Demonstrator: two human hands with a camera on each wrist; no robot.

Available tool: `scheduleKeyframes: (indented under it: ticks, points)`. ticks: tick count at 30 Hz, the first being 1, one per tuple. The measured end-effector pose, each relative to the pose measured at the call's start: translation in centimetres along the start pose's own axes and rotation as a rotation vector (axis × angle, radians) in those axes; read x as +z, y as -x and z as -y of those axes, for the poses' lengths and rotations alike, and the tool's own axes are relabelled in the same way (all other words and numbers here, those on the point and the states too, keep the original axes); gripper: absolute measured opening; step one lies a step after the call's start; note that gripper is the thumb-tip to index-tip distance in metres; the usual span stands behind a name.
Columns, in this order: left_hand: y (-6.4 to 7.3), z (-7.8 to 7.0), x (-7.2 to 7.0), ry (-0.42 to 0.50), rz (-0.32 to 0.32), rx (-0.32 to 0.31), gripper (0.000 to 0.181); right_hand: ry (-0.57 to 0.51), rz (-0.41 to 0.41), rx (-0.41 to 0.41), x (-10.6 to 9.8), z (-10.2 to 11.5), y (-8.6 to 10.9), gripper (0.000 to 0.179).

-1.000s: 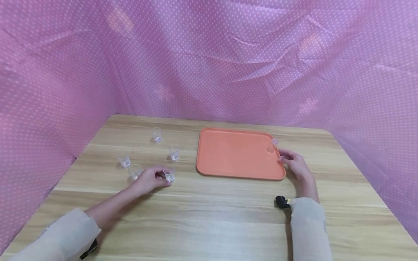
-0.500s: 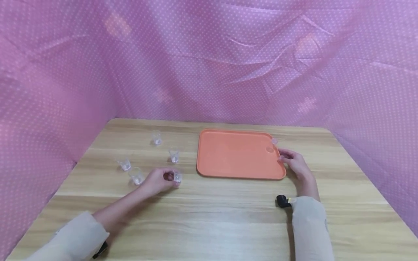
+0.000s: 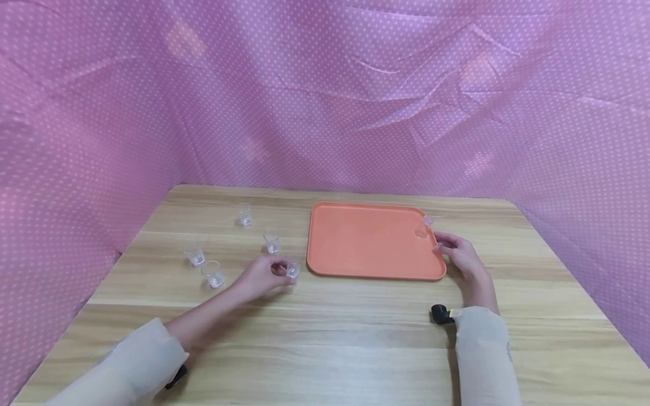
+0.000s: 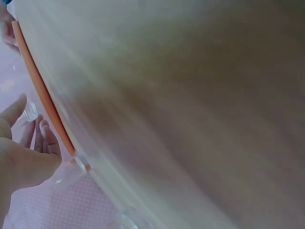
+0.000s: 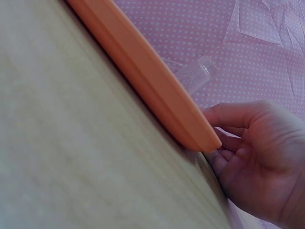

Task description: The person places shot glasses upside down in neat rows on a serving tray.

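The left hand (image 3: 260,276) pinches 1 clear tapered cup (image 3: 293,270), the right hand (image 3: 463,258) pinches 1 orange rectangular tray (image 3: 365,239) edge, and 5 other cups (image 3: 272,243) stand apart.

You face wood-grain table (image 3: 355,349); pink cloth (image 3: 325,113), white-dotted and creased, hangs behind it and on both your sides.

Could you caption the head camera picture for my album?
Left hand pinching a clear cup beside an orange tray, whose edge the right hand holds.
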State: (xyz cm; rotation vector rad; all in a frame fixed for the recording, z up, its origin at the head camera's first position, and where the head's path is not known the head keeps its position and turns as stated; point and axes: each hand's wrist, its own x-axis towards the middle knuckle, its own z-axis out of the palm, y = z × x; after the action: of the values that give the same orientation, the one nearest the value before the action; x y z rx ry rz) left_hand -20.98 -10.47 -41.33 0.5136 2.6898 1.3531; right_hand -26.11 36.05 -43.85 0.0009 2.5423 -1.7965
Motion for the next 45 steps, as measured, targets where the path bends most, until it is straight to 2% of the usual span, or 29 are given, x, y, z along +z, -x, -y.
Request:
scheduleKeyframes:
  ticks: [8,15,21,27,32,36,45]
  points:
    - [-1.3,-1.6,0.8,0.033,0.019,-0.017,0.031,-0.007,0.003,-0.005,-0.1,-0.1,0.1,0.048]
    - [-2.4,-2.7,1.6,0.061,0.024,0.054,0.022,-0.028,-0.004,-0.002,0.1,0.0,0.0,0.049]
    - [-3.7,-3.4,2.6,0.067,-0.011,0.000,0.023,-0.037,0.005,0.014,0.1,0.1,0.1,0.048]
    - [-5.1,-3.8,3.9,0.125,-0.032,-0.012,0.024,-0.042,0.008,0.021,-0.1,0.1,0.1,0.048]
    - [-6.3,-4.4,4.8,0.136,-0.039,0.042,0.020,-0.024,0.006,0.023,0.0,0.1,0.0,0.049]
    - [-7.2,-4.8,5.3,0.104,-0.044,0.093,0.021,-0.009,0.006,0.024,0.0,0.1,-0.1,0.049]
    - [-9.4,-6.2,6.8,0.027,-0.018,0.140,0.026,0.026,0.002,0.026,-0.1,0.1,0.0,0.048]
